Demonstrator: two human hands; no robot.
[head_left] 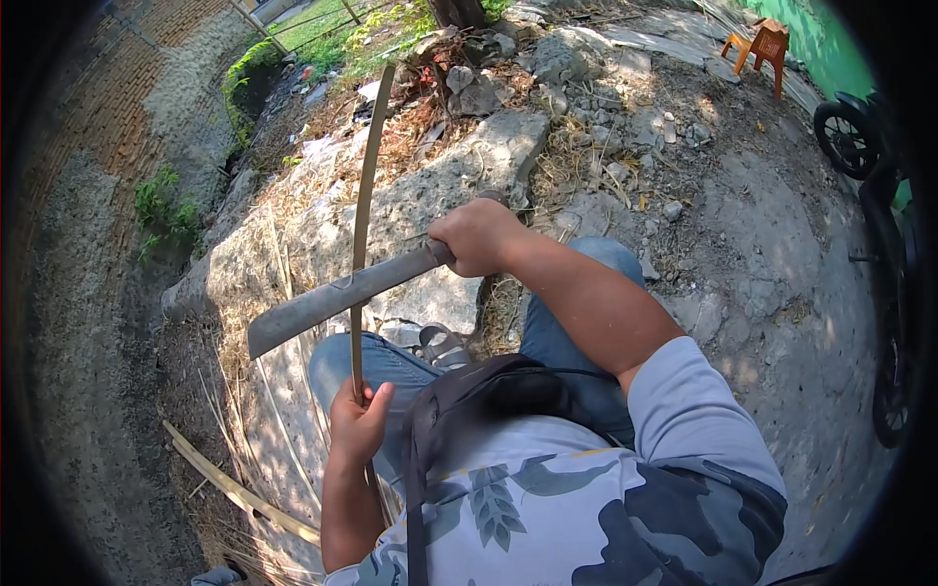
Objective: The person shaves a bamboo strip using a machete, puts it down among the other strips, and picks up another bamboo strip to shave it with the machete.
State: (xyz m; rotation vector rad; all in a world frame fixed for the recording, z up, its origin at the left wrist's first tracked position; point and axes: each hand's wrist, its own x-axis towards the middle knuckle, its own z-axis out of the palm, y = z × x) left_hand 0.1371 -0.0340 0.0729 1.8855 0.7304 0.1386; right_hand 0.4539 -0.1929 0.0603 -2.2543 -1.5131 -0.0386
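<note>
My right hand (479,237) is closed around the handle of a machete (337,295), whose broad grey blade points to the left. In my left hand (360,422) I grip a long, thin bamboo strip (367,186) that stands nearly upright before me. The blade lies across the strip a little above my left knee, and a small pale curl shows where they meet. Below my left hand the strip's lower end runs down beside my body, partly hidden by my arm.
Split bamboo pieces (239,488) and thin shavings lie on the ground at my left. A broken concrete slab (469,156) and rubble are ahead. A brick wall (107,127) rises on the left. An orange plastic chair (762,49) and a black motorbike (884,215) stand on the right.
</note>
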